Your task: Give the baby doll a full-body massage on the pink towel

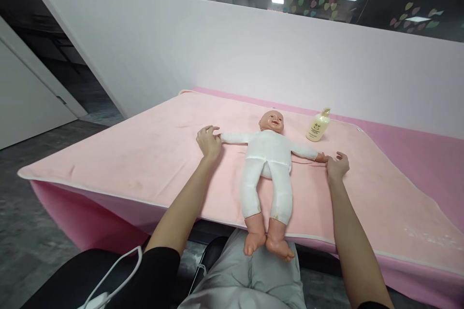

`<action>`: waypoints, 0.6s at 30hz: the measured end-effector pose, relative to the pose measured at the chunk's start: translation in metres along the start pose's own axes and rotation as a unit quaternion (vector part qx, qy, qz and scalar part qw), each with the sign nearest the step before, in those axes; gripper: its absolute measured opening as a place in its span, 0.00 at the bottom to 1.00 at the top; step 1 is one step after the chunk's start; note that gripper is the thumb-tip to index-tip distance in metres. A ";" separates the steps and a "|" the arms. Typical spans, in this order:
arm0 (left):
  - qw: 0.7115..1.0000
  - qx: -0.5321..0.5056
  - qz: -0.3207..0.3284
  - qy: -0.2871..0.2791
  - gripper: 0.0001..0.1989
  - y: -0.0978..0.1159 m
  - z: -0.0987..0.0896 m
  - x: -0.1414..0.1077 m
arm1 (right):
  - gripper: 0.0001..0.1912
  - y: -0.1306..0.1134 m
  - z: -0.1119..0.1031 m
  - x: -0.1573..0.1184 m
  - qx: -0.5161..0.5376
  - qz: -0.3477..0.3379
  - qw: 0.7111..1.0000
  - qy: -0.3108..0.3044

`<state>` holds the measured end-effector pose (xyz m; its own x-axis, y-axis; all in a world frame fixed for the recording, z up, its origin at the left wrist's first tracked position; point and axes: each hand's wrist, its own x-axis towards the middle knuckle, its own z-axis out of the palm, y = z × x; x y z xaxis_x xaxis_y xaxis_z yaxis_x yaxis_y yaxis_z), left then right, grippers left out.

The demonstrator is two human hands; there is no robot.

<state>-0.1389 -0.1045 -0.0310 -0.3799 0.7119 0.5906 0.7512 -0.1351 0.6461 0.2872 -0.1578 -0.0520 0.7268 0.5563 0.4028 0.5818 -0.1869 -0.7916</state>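
A baby doll (268, 148) with a white cloth body lies on its back on a pink blanket (152, 154). Its arms are stretched straight out to both sides, and its feet hang past the table's front edge over my lap. My left hand (209, 142) is closed around the doll's hand on the left, which is mostly hidden by my fingers. On the other side my right hand (338, 166) pinches the doll's other hand (321, 157), with some of my fingers raised.
A pale yellow pump bottle (318, 126) stands on the blanket, right of the doll's head. Behind the table rises a white partition (232, 53) with dark glass above. A white cable (123, 280) loops by my left sleeve.
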 end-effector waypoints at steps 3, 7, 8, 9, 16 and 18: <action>0.996 -0.010 0.087 -0.011 0.16 0.016 0.000 -0.008 | 0.17 -0.020 -0.006 -0.007 0.027 -0.021 0.996 0.085; 0.966 -0.058 0.212 -0.135 0.14 0.041 0.005 -0.027 | 0.12 -0.053 -0.006 -0.034 0.042 -0.160 0.986 0.019; 0.951 -0.068 0.245 -0.177 0.13 0.046 0.006 -0.032 | 0.11 -0.059 -0.004 -0.044 0.032 -0.210 0.977 -0.023; 0.934 -0.077 0.274 -0.216 0.13 0.050 0.008 -0.036 | 0.10 -0.064 -0.001 -0.053 0.016 -0.268 0.960 -0.078; 0.925 -0.132 0.233 -0.270 0.14 0.054 0.009 -0.044 | 0.12 -0.078 0.012 -0.091 -0.136 -0.396 0.857 -0.299; 0.927 -0.120 0.228 -0.274 0.14 0.054 0.008 -0.043 | 0.12 -0.080 0.010 -0.091 -0.144 -0.385 0.858 -0.307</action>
<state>-0.0779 -0.1372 -0.0256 0.3285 0.7775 0.5363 0.5999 -0.6103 0.5173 0.1705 -0.1853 -0.0305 -0.1922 0.9097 0.3682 0.9334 0.2853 -0.2176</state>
